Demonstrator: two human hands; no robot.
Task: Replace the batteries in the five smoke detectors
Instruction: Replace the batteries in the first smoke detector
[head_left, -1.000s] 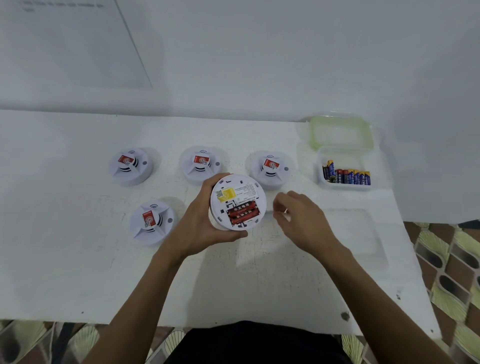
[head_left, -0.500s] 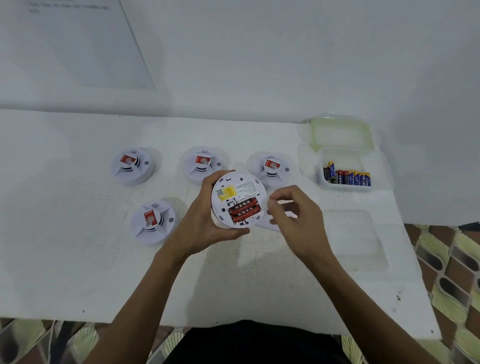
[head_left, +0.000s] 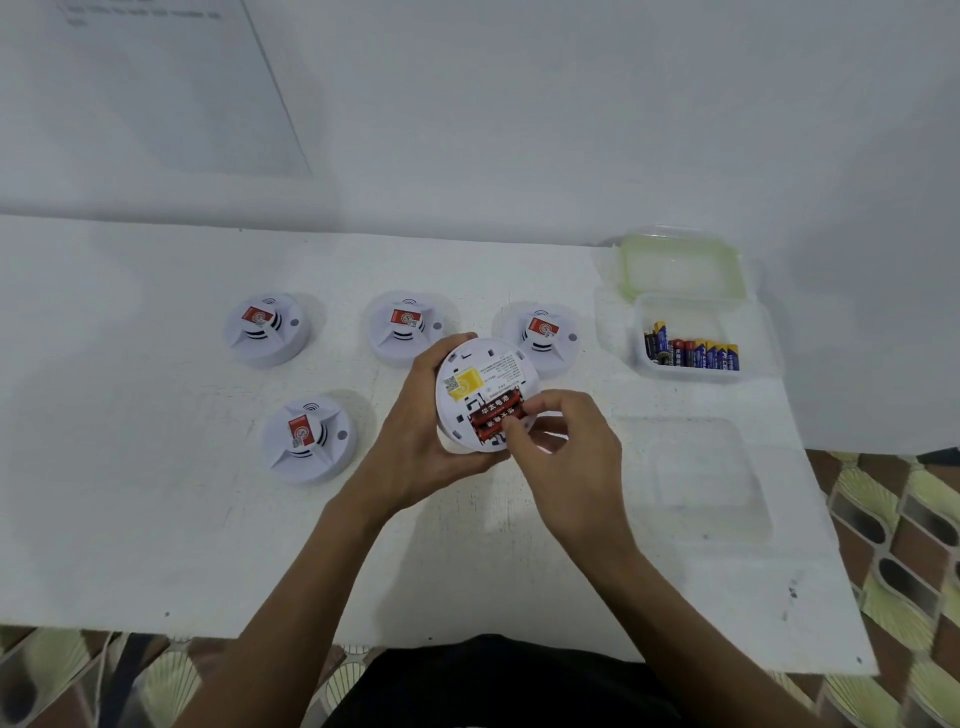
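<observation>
A white table (head_left: 130, 519) fills the view. At its near right stands an empty clear tub (head_left: 748, 499). Far right is a second tub (head_left: 727, 314) with its green-rimmed lid (head_left: 680, 270) just behind it, and a row of blue batteries (head_left: 693, 353) lies inside. Four detectors sit face up: three in a far row, left (head_left: 267, 330), middle (head_left: 402, 327) and right (head_left: 545, 335), and one nearer on the left (head_left: 306, 439). The fifth detector (head_left: 483, 374) is held above the table's middle, its back up and tilted toward the camera. The left hand (head_left: 415, 441) grips its left rim, fingers curled around the far edge and thumb under the near edge. The right hand (head_left: 571, 457) pinches thumb and forefinger on the right end of the red batteries (head_left: 493, 410), which lie in the open compartment.
</observation>
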